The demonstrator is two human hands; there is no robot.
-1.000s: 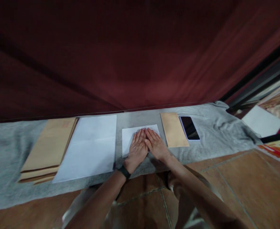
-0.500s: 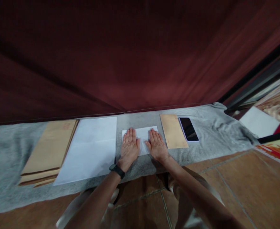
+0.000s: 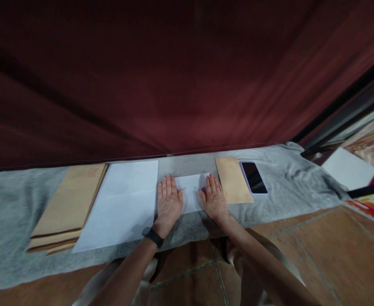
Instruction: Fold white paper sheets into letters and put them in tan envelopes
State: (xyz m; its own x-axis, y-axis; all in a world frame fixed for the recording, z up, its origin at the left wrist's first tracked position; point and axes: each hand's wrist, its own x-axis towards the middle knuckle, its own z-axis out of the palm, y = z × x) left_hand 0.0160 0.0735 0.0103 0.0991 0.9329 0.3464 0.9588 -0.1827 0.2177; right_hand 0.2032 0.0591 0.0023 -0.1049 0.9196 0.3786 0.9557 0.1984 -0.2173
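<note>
Tiled floor lies nearest; beyond it a grey cloth carries folded white paper, pressed flat by left hand and right hand, each grip spread wide. Left of the paper lie white sheets and brown envelopes; right, an envelope, then a phone. Maroon curtain closes the far edge.

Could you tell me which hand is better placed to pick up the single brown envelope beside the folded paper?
Probably the right hand: it lies flat on the folded white paper, right beside the single brown envelope. The left hand sits on the paper's far side.
</note>
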